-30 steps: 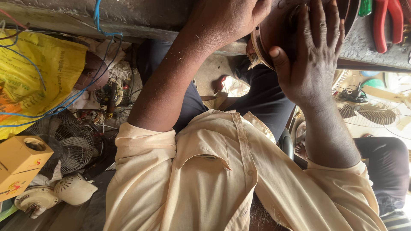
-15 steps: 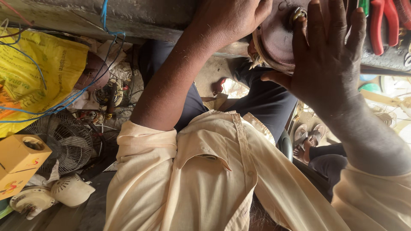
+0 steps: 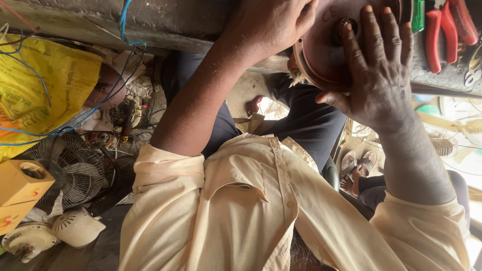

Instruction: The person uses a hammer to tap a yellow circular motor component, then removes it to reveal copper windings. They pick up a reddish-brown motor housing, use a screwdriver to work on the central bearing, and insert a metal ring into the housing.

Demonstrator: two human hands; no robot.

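Observation:
A round reddish-brown motor housing [image 3: 319, 55] rests at the edge of a grey workbench [image 3: 175, 22] at the top of the view. My left hand [image 3: 268, 25] clasps its left rim from above. My right hand [image 3: 379, 73] lies spread across its face, fingers pointing up past the central shaft hub [image 3: 344, 27] and the thumb hooked under the lower rim. Both forearms reach up from my cream shirt sleeves [image 3: 226, 211]. Most of the housing's face is hidden behind my right hand.
Red-handled pliers [image 3: 442, 30] and a green tool [image 3: 417, 15] lie on the bench at the right. To the left are a yellow bag [image 3: 45, 85], blue wires [image 3: 75, 120], a fan grille [image 3: 70, 165], a yellow box [image 3: 20, 190] and a white fan motor cover [image 3: 75, 228]. Another person's sandalled feet [image 3: 356, 168] are at lower right.
My right hand has slid up and across the housing's face and its fingers have spread. My right forearm now slants out to the right. My left hand has kept its grip.

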